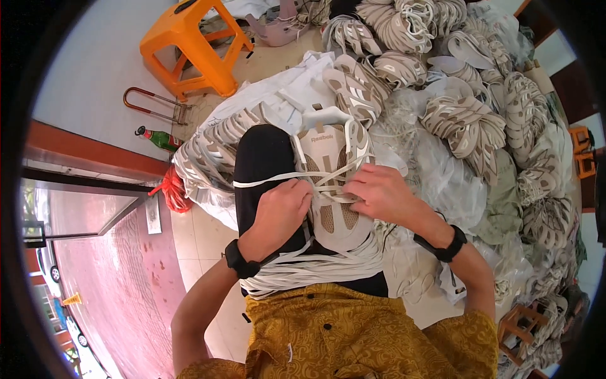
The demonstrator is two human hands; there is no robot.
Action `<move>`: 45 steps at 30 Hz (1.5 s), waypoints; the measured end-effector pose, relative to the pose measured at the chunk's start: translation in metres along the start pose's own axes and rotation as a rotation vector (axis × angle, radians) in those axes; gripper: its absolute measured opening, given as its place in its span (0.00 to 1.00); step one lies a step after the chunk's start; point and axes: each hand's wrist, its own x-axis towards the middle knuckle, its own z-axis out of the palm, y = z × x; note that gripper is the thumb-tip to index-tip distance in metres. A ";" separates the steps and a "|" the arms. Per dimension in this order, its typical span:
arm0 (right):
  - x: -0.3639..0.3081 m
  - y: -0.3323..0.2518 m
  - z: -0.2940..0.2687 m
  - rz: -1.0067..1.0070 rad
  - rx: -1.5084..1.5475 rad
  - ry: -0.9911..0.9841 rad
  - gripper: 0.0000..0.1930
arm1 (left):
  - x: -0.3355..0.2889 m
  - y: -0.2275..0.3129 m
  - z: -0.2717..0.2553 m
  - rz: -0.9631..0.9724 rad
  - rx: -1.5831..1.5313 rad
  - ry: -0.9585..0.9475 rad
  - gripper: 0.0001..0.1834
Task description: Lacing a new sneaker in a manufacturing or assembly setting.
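A beige and white sneaker upper (339,224) lies across my lap, toe toward me and collar away. White shoelace (278,179) crosses its tongue, and one length stretches left over my black-trousered leg. My left hand (282,208) is at the upper's left eyelet edge, fingers curled and closed on the lace. Opposite it, my right hand (386,197) pinches lace at the right eyelet edge; its fingertips partly hide the grip. A thick bundle of loose white laces (315,270) drapes over my thighs, below the toe.
Left of my leg, stacked uppers (211,148) rest on a white sack (268,79). Bundled uppers (464,126) and clear plastic bags (451,186) heap up on the right. An orange stool (189,47), a green bottle (159,138) and a red plastic bag (172,191) stand left.
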 end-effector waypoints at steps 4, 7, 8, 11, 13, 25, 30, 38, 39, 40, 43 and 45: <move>0.003 0.013 0.007 -0.059 -0.223 -0.070 0.04 | 0.011 0.003 -0.003 0.152 0.123 0.136 0.06; 0.014 0.009 -0.004 0.016 -0.113 -0.122 0.06 | 0.015 0.002 -0.002 0.236 0.298 0.112 0.06; 0.019 0.006 -0.008 0.013 -0.111 -0.123 0.06 | 0.015 0.002 -0.002 0.263 0.404 0.036 0.06; 0.028 0.002 -0.007 0.272 -0.018 -0.439 0.11 | 0.016 0.003 0.005 0.263 0.429 -0.023 0.06; 0.033 0.002 0.001 0.319 0.042 -0.453 0.12 | 0.018 -0.002 0.009 0.258 0.422 -0.015 0.05; 0.042 0.002 0.009 0.062 -0.365 -0.353 0.05 | 0.032 -0.002 0.006 0.069 0.326 -0.177 0.05; 0.048 0.003 0.009 0.222 -0.093 -0.347 0.06 | 0.037 -0.001 0.005 -0.009 0.294 -0.225 0.06; 0.046 0.019 -0.004 0.489 0.665 -0.375 0.10 | 0.032 -0.002 0.003 -0.019 0.063 -0.146 0.04; 0.045 0.020 -0.005 0.515 0.685 -0.374 0.09 | 0.031 -0.002 0.003 -0.022 0.062 -0.148 0.04; 0.044 0.021 -0.006 0.542 0.704 -0.372 0.08 | 0.029 -0.002 0.002 -0.020 0.030 -0.124 0.03; 0.042 0.023 -0.005 0.591 0.796 -0.360 0.07 | 0.026 -0.001 -0.004 -0.027 -0.042 -0.102 0.03; 0.041 0.028 -0.005 0.578 0.859 -0.316 0.07 | 0.026 -0.001 -0.007 -0.037 -0.080 -0.103 0.04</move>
